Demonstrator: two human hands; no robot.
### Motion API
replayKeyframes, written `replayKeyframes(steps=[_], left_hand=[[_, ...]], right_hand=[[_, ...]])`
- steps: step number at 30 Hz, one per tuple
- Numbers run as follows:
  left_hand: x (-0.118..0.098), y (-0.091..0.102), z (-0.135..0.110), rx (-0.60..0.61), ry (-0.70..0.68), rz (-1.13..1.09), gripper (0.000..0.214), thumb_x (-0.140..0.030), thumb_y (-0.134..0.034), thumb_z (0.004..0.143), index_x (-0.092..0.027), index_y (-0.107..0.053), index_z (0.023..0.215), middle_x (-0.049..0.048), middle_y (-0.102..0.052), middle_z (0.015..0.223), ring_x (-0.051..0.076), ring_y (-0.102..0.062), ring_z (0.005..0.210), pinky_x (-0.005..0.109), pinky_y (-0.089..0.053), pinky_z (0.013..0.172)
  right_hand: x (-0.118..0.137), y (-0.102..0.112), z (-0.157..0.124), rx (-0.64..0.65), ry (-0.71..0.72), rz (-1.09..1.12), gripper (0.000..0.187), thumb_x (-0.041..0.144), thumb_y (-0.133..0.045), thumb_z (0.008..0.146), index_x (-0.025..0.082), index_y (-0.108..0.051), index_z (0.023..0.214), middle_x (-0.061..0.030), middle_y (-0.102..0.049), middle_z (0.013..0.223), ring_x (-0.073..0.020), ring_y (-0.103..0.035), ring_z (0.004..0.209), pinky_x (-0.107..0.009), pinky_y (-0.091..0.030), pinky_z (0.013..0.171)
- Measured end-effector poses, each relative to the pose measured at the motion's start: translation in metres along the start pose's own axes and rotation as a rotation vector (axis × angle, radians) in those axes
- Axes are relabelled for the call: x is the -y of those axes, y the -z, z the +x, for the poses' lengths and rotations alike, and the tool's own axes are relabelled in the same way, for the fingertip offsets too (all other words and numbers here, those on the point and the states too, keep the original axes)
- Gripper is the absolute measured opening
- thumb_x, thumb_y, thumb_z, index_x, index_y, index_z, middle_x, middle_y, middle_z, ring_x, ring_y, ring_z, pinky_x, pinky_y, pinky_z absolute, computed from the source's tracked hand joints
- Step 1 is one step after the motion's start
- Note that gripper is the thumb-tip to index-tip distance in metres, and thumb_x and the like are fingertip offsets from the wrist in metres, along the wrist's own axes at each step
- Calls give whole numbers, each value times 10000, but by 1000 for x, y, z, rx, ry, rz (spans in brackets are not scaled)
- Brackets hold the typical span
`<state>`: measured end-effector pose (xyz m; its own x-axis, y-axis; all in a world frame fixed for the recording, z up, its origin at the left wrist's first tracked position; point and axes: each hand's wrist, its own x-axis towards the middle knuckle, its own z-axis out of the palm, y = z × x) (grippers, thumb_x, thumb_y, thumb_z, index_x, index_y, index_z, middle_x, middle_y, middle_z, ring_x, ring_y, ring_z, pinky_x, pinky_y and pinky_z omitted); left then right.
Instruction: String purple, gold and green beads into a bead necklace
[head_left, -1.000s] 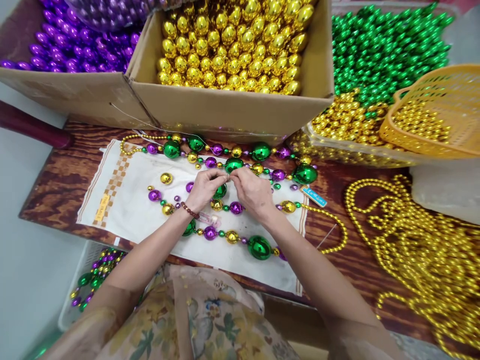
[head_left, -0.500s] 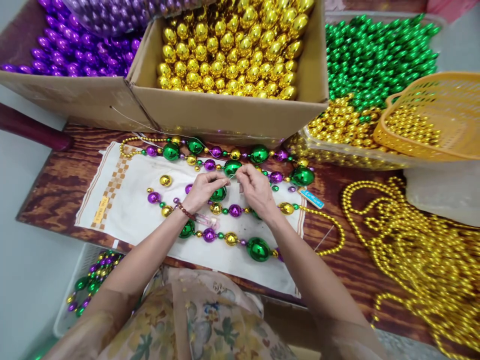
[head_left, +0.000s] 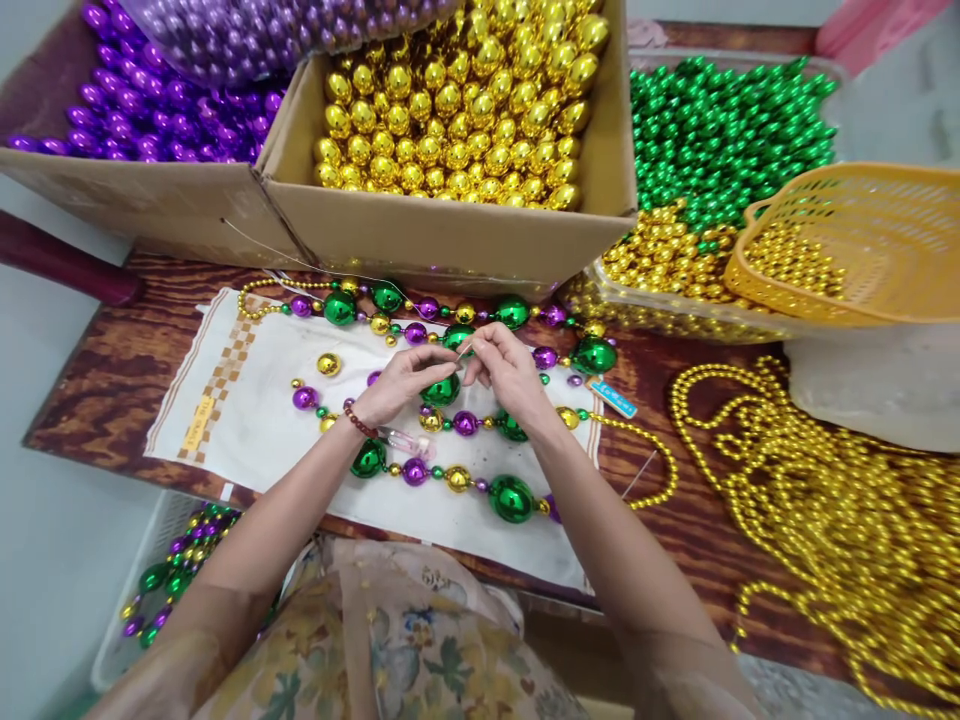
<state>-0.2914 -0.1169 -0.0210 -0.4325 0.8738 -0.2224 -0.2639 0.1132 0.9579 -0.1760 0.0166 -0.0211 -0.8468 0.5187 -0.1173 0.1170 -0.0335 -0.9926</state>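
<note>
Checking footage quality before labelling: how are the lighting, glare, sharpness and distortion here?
Head view: even, soft light with faint shadows; bright specular glints on the gold beads and green beads; wide-angle bowing bends the cardboard box edges; left hand and right hand fairly sharp, corners softer.

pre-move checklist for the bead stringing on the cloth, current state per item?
1. Left hand and right hand pinch together over the white cloth: ok.
2. Thread between fingertips: cannot tell, too thin.
3. Strung beads lying on cloth, none off the table edge: ok.
4. Loose gold bead within reach, left of hands: ok.
5. Gold bead box open, full: ok.
6. Gold bead strands apart from work area: ok.
</note>
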Motion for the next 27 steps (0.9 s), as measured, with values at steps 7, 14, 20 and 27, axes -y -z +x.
replayKeyframes(steps=[7,14,20,27], left_hand=[[-18,4,-7,123,-109,192,265,-372,-738,795,-183,-751,981,70,-714,1012,188,-621,941,310,-459,880],[-20,6,-10,79,-182,274,216,-355,-711,817,-180,-746,938,72,-699,1003,192,-615,965,317,-450,901],[-9,13,-10,89,-63,288,204,-297,-665,816,-159,-723,954,70,-696,1031,187,-617,959,313,-455,886],[-11,16,-9,56,-84,320,279,-307,-663,817,-168,-705,1056,85,-694,1149,225,-614,1073,336,-459,935]], right_hand=[[27,-6,-1,57,-28,311,315,473,-625,816,212,-450,787,55,-478,694,-48,-423,465,-216,-319,462],[46,17,6,30,67,153,377,515,-696,806,209,-479,764,50,-476,651,-67,-457,485,-209,-340,462],[33,16,12,26,79,211,356,501,-682,823,205,-489,782,49,-520,676,-66,-492,482,-203,-352,452],[42,15,6,98,288,-251,198,329,-537,933,192,-546,791,-29,-540,850,-132,-539,713,-265,-433,617]])
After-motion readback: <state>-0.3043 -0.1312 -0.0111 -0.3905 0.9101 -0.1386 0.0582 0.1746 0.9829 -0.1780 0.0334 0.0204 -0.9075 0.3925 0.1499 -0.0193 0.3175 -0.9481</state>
